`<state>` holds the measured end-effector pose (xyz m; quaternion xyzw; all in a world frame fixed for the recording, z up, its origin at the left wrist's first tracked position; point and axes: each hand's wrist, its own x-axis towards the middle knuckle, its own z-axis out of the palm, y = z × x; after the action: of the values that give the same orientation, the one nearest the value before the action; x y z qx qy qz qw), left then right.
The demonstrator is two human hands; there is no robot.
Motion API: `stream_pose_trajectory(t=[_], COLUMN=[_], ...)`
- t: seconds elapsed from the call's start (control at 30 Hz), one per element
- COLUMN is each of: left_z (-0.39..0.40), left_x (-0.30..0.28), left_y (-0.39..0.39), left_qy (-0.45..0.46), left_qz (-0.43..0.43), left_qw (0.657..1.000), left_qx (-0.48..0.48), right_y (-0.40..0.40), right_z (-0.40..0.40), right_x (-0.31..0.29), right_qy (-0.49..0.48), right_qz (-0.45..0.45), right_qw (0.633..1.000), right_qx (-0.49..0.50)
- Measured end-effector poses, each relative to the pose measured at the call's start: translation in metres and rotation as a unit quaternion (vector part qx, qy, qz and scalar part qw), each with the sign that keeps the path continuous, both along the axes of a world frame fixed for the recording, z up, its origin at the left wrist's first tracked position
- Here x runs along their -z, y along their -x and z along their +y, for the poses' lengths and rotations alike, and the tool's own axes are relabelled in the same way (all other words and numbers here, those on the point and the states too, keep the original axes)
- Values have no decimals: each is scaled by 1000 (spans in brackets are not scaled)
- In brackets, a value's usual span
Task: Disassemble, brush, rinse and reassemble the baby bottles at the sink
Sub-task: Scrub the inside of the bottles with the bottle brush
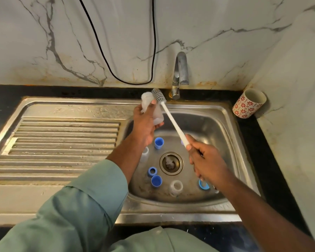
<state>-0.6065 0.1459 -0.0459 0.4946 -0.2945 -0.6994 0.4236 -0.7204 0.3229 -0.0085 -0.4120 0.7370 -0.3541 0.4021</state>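
Observation:
My left hand [145, 122] grips a clear baby bottle body [149, 104] above the back left of the steel sink basin [224, 124], its open mouth pointing up and away. My right hand [205, 157] holds the white handle of a bottle brush [171, 119]; the grey bristle head [158, 95] lies just outside the bottle's mouth. In the basin lie blue caps [159, 142] [156, 181], a blue ring [152, 171], another blue ring [203, 185] partly hidden by my right wrist, a clear bottle [175, 188] on its side and another clear piece [145, 153] beside my left forearm.
A steel tap [179, 73] stands at the back, with no water seen running. The ribbed drainboard [62, 146] lies to the left. A floral cup [248, 104] stands on the black counter at the right. A black cable [135, 81] hangs on the marble wall. The drain [171, 163] holds a small object.

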Motion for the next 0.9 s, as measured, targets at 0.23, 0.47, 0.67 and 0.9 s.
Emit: stream_pose_trajectory(t=[0.23, 0.47, 0.67, 0.9], left_z=[-10, -15, -12, -2], left_x=[-6, -7, -11, -13], left_y=[-11, -16, -12, -7], left_qy=[-13, -41, -60, -68], left_qz=[25, 83, 115, 65], left_qw=[999, 992, 984, 994], left_qx=[-35, -88, -124, -62], right_y=[-9, -18, -14, -13], right_z=[7, 10, 8, 0], right_x=[-1, -1, 5, 2], right_qy=[14, 33, 27, 16], right_qz=[9, -39, 0, -27], right_qw=[999, 998, 999, 999], right_qx=[-34, -23, -25, -11])
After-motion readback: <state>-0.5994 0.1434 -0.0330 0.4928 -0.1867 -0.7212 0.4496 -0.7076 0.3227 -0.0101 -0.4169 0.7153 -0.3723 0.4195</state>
